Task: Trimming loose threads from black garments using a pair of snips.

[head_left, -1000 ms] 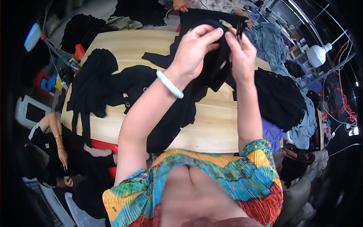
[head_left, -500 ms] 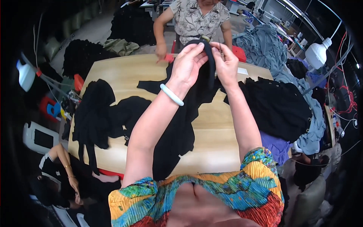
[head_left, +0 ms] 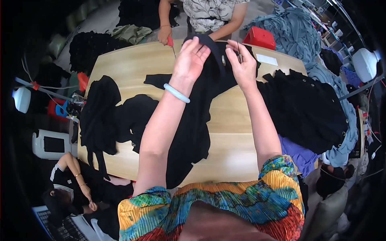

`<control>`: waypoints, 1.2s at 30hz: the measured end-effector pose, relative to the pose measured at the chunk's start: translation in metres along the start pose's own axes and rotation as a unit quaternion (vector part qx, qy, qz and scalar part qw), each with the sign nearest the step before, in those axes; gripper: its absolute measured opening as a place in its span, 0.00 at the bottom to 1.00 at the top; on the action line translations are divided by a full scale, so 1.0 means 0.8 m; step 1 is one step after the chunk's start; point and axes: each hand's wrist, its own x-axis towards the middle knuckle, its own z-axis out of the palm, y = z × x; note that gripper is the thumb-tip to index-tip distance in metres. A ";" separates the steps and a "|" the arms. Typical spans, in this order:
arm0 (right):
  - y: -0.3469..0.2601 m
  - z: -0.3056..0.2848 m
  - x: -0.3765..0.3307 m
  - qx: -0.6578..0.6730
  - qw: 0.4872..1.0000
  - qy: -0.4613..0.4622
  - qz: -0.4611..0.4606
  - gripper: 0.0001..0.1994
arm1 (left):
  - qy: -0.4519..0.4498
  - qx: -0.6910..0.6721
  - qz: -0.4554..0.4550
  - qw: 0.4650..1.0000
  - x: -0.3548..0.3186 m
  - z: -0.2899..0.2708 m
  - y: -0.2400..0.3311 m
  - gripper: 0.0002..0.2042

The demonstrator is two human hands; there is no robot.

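The left hand [head_left: 192,59], with a smooth pale green bangle [head_left: 176,93] round its wrist, grips the top edge of a soft black knit garment [head_left: 197,120], the fingers curled over the fabric and the thumb pressed behind it. The right hand [head_left: 243,64] pinches the same edge just beside it, finger and thumb pressed together on the cloth and on what looks like a thin dark tool, too small to tell. The garment is lifted above the far edge of the oval, pale wooden table [head_left: 237,156], and its limp lower part hangs down and lies across the table's middle toward the near edge. A small metal ring shows on the fabric between the hands.

Near the table's left edge lies a crumpled heap of black garments [head_left: 100,116], with loose strips trailing over the edge. At the right edge sits a bigger pile of black knitwear [head_left: 305,108], against rumpled grey-blue cloth [head_left: 350,132]. At the far edge another person's hand [head_left: 165,36] holds a small red-handled tool [head_left: 170,42], near a red plastic box [head_left: 261,38] and a flat white paper slip [head_left: 267,59].
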 end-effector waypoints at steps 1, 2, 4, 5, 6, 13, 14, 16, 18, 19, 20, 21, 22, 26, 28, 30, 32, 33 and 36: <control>0.006 0.000 -0.009 0.030 1.000 -0.001 0.003 0.13 | 0.008 -0.006 0.006 1.000 0.001 -0.003 0.000 0.03; 0.013 0.000 -0.016 0.068 0.997 -0.016 0.031 0.14 | 0.016 -0.012 0.012 1.000 0.002 -0.006 0.001 0.04; 0.025 0.005 -0.025 0.110 0.993 -0.016 0.033 0.18 | 0.011 -0.012 0.003 1.000 0.001 -0.006 0.001 0.06; 0.027 0.005 -0.029 0.106 0.993 -0.029 0.052 0.20 | 0.017 -0.008 0.001 1.000 0.000 -0.003 0.000 0.06; 0.026 0.009 -0.032 0.097 0.993 -0.025 0.057 0.20 | 0.023 -0.003 -0.002 1.000 -0.001 -0.003 -0.003 0.07; 0.018 0.019 -0.039 0.073 0.993 0.038 0.083 0.19 | 0.036 -0.060 -0.079 0.994 -0.004 -0.001 -0.015 0.16; 0.015 0.021 -0.041 0.084 0.993 0.047 0.073 0.19 | 0.055 -0.052 -0.072 0.995 -0.006 0.002 -0.014 0.18; 0.014 0.024 -0.042 0.077 0.994 0.049 0.057 0.18 | 0.075 -0.043 -0.066 0.994 -0.007 0.003 -0.013 0.20; 0.006 0.027 -0.043 0.073 0.995 0.056 0.040 0.17 | 0.039 -0.073 -0.075 0.994 -0.006 0.000 -0.010 0.19; 0.003 0.028 -0.043 0.076 0.995 0.056 0.042 0.17 | 0.041 -0.071 -0.075 0.994 -0.006 -0.002 -0.009 0.19; 0.000 0.030 -0.043 0.074 0.995 0.052 0.037 0.17 | 0.039 -0.076 -0.078 0.993 -0.005 -0.004 -0.007 0.19; 0.000 0.029 -0.043 0.069 0.996 0.049 0.032 0.17 | 0.036 -0.082 -0.083 0.993 -0.004 -0.003 -0.009 0.19; 0.001 0.028 -0.043 0.068 0.996 0.050 0.033 0.17 | 0.037 -0.083 -0.084 0.992 -0.005 -0.001 -0.010 0.19; -0.005 0.036 -0.044 0.038 0.997 0.056 -0.027 0.16 | -0.035 -0.130 -0.107 0.985 -0.001 -0.027 -0.004 0.16; -0.005 0.035 -0.044 0.033 0.997 0.058 -0.042 0.15 | -0.104 -0.188 -0.124 0.969 0.001 -0.032 -0.004 0.14; 0.000 0.033 -0.045 0.059 0.996 0.060 -0.004 0.12 | -0.105 -0.123 -0.106 0.981 0.001 -0.030 -0.007 0.10; 0.010 0.030 -0.046 0.097 0.991 0.093 0.020 0.08 | -0.090 -0.121 -0.095 0.984 -0.002 -0.023 -0.013 0.09; 0.009 0.030 -0.047 0.121 0.987 0.100 0.039 0.07 | -0.072 -0.113 -0.081 0.988 -0.005 -0.020 -0.013 0.07; -0.001 0.026 -0.050 0.163 0.979 0.089 0.087 0.08 | -0.027 -0.116 -0.074 0.990 -0.011 -0.010 -0.011 0.05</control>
